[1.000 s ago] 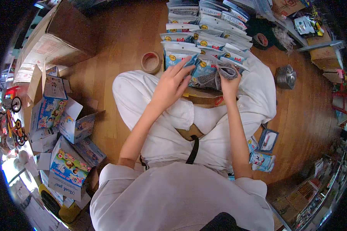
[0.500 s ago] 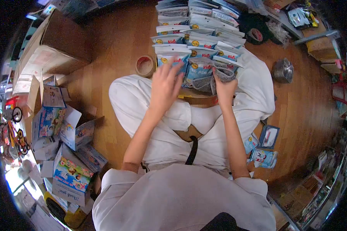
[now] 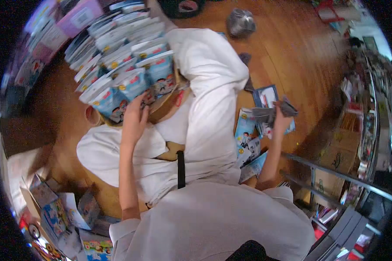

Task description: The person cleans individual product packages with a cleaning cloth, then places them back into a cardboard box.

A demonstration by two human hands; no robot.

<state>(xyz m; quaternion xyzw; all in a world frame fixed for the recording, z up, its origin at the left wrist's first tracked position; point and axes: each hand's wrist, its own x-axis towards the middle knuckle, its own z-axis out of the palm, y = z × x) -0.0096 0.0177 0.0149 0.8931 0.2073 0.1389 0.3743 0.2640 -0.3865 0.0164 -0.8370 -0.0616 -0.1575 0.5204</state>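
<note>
My left hand point(image 3: 136, 115) is at the front of the row of blue-and-white pouches point(image 3: 133, 85); its fingers stretch against the lower part of a front pouch, apart from one another. Off to the right, my right hand point(image 3: 282, 123) is closed on a grey cloth point(image 3: 263, 114), which sticks out on both sides of the fingers. Beneath that hand lie several loose blue pouches point(image 3: 245, 126) on the floor and a dark-framed card point(image 3: 266, 95). Motion blur smears the cloth and the pouches.
The pouches stand in tight rows in an open cardboard box point(image 3: 165, 104) before my crossed legs. A tape roll point(image 3: 91, 116) lies left of it. A silvery round bundle point(image 3: 241, 23) sits on the wooden floor. Opened printed cartons point(image 3: 52, 213) are at lower left; a metal rail point(image 3: 335, 172) is at right.
The view has swung to the right. My right hand has carried the grey cloth from the pouch rows to the loose pouches at right. My left hand now touches the front pouches.
</note>
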